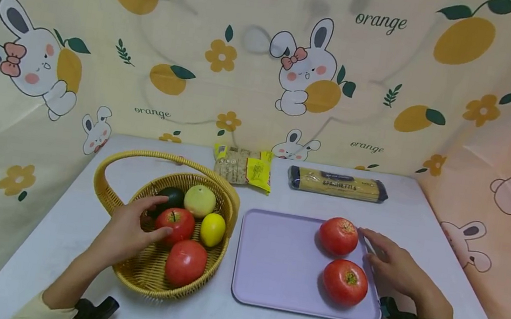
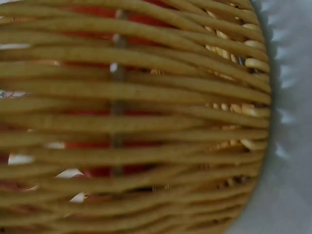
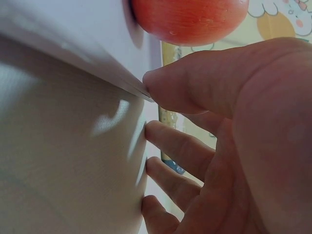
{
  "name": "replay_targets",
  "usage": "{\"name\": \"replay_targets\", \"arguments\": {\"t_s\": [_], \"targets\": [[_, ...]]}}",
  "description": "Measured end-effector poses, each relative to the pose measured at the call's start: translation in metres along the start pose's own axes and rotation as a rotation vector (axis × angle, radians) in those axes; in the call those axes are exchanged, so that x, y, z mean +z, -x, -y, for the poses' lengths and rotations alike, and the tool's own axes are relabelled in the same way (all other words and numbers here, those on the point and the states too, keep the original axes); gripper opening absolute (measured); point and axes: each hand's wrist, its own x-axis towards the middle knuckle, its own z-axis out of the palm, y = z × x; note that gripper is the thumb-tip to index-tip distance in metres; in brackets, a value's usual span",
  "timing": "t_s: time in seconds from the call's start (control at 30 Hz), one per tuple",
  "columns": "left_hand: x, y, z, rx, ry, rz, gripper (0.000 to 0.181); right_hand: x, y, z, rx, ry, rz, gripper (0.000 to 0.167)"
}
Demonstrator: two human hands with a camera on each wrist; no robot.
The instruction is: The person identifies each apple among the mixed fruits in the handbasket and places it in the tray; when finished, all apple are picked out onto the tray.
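My left hand (image 1: 130,229) reaches over the left rim of the wicker basket (image 1: 145,277), thumb and fingers spread about a red apple (image 1: 176,224). Its thumb tip overlaps the apple's front, and the index finger lies over a dark green fruit (image 1: 173,197). In the left wrist view only the woven basket wall (image 2: 146,92) shows, with red behind its gaps. My right hand (image 1: 402,267) is at the right edge of a lilac tray (image 1: 278,261). Its thumb (image 3: 183,85) touches the tray's rim, while the other fingertips meet the white tabletop. Two red apples (image 1: 339,236) (image 1: 345,282) lie on the tray.
The basket also holds a pale green fruit (image 1: 200,201), a yellow lemon (image 1: 213,230) and another red fruit (image 1: 186,263). Its tall handle (image 1: 105,195) arches over the back. Behind stand a yellow-labelled food bag (image 1: 242,167) and a spaghetti pack (image 1: 337,184), before a printed curtain.
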Motion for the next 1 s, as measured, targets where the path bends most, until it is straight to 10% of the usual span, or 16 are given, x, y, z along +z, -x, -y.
{"name": "replay_targets", "arguments": {"t_s": [1.0], "targets": [[0.016, -0.005, 0.003, 0.06, -0.131, 0.062, 0.083, 0.0, 0.001, 0.001, -0.016, 0.003, -0.019, 0.074]]}}
